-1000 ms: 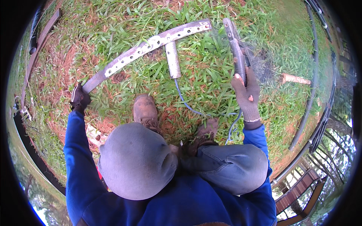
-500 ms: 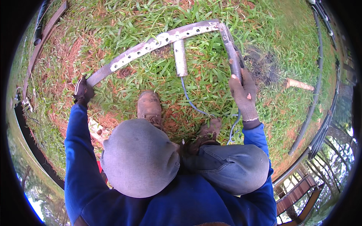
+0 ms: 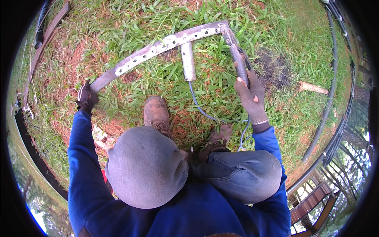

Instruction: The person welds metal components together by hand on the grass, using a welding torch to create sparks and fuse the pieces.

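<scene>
My left hand [image 3: 87, 96], in a dark glove, is closed on the left end of a long metal bar [image 3: 150, 52] with a white, holed strip along it. My right hand [image 3: 250, 94], in a torn grey glove, is closed round the dark handle of a long metal tool [image 3: 235, 53], whose far end meets or overlaps the bar's right end. A short whitish metal tube [image 3: 188, 60] lies under the bar's middle, with a grey-blue cable [image 3: 199, 108] running from its near end across the grass.
My boots and bent knees are below. A blackened patch [image 3: 271, 68] and a pale round stick [image 3: 314, 88] lie at the right. Dark pipes [image 3: 331, 87] curve along the right side; a wooden board [image 3: 49, 35] and black tube [image 3: 39, 27] lie at far left. Trees and a wooden structure show lower right.
The bar has shifted slightly right with my left hand. The tool in my right hand has moved left, its tip coming onto the bar's right end. The haze beside it has thinned.
</scene>
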A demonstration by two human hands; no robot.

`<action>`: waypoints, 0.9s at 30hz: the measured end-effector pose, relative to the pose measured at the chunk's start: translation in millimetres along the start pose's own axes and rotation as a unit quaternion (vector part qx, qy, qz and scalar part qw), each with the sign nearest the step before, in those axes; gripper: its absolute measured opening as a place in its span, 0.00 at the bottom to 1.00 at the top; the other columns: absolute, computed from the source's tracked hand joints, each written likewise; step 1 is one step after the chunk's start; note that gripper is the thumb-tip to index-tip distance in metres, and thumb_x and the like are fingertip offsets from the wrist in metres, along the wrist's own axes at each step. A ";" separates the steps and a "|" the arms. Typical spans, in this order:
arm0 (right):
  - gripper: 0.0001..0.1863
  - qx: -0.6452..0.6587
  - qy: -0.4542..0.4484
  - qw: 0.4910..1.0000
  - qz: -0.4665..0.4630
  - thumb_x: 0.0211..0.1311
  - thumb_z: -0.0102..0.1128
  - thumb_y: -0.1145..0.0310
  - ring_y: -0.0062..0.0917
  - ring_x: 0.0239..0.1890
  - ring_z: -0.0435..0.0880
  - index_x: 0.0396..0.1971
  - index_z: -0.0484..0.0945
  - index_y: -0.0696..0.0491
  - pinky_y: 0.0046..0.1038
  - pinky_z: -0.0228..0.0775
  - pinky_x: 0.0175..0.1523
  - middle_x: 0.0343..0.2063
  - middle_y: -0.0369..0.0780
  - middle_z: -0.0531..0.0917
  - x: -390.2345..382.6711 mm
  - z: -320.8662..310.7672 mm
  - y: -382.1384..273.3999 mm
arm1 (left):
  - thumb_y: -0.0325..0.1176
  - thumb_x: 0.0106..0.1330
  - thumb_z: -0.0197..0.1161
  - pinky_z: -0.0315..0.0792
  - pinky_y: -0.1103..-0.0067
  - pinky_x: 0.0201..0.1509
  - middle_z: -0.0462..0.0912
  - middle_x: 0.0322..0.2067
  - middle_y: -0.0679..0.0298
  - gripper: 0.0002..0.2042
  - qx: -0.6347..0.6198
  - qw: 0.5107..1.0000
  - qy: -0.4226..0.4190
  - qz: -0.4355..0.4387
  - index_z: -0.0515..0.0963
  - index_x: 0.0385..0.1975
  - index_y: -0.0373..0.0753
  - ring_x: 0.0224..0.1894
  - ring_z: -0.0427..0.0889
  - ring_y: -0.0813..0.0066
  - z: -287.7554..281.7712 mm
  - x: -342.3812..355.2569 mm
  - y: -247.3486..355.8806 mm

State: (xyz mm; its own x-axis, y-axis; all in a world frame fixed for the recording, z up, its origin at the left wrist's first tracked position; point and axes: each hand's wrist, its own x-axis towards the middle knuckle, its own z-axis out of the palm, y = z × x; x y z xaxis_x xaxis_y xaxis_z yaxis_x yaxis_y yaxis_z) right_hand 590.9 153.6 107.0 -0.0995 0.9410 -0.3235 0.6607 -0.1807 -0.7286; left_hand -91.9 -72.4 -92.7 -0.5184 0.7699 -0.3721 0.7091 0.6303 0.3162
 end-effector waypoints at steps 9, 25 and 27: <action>0.20 -0.001 -0.005 1.000 -0.014 0.75 0.70 0.56 0.28 0.33 0.81 0.57 0.82 0.52 0.35 0.78 0.44 0.32 0.42 0.83 4.3 3.6 1.5 | 0.22 0.75 0.54 0.83 0.64 0.52 0.91 0.45 0.49 0.25 -0.089 0.995 0.037 0.038 0.80 0.71 0.35 0.47 0.91 0.53 7.5 4.9 -38.9; 0.20 -0.030 -0.016 0.999 -0.019 0.74 0.71 0.57 0.26 0.36 0.83 0.58 0.81 0.52 0.35 0.79 0.46 0.35 0.41 0.85 6.1 0.7 -1.6 | 0.21 0.76 0.53 0.83 0.68 0.51 0.93 0.47 0.48 0.25 -0.240 0.964 0.077 0.081 0.80 0.71 0.33 0.47 0.92 0.57 42.0 36.3 -114.7; 0.20 -0.034 -0.016 0.999 -0.026 0.75 0.70 0.56 0.27 0.35 0.82 0.56 0.81 0.53 0.36 0.79 0.45 0.34 0.42 0.84 6.5 -0.8 3.5 | 0.19 0.76 0.53 0.83 0.68 0.52 0.94 0.47 0.50 0.25 -0.455 0.887 0.056 0.064 0.81 0.71 0.32 0.46 0.91 0.61 33.5 42.9 -126.5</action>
State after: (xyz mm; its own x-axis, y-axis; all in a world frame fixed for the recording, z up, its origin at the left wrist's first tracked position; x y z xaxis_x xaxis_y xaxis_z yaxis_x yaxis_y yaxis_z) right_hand 593.1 159.4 102.8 -0.1586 0.9387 -0.3060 0.7030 -0.1102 -0.7025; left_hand -187.8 -122.5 -177.9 -0.5427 0.8134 -0.2093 0.1134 0.3178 0.9413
